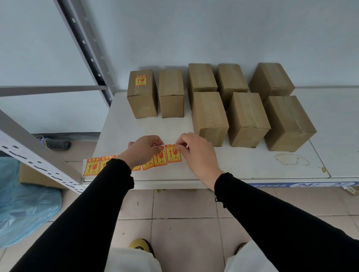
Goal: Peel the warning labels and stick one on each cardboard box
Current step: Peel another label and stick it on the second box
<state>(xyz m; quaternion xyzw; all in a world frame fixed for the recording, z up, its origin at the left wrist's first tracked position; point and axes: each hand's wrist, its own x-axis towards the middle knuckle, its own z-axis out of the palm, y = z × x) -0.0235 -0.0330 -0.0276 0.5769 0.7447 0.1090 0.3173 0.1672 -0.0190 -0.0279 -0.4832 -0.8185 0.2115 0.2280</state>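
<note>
Label strip [134, 161] lay along the desk [249, 163] front edge, left hand [142, 150] pinched its top edge, right hand [193, 148] pinched the end label's [173, 154] corner, eight boxes [248, 119] stood behind the strip (only the far-left box [142, 94] carried a label).

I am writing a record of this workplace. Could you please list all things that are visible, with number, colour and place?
cardboard boxes: eight, brown, standing on the shelf, five at the back and three in front
labelled box: one of the eight, far left, yellow and red label on top
label strip: one, yellow and red labels on white backing, at the shelf's front edge
shelf: one, white, with grey metal posts
plastic bag: one, light blue, on the floor at left
floor tiles: beige
left hand: holds the strip
right hand: pinches the end label
</note>
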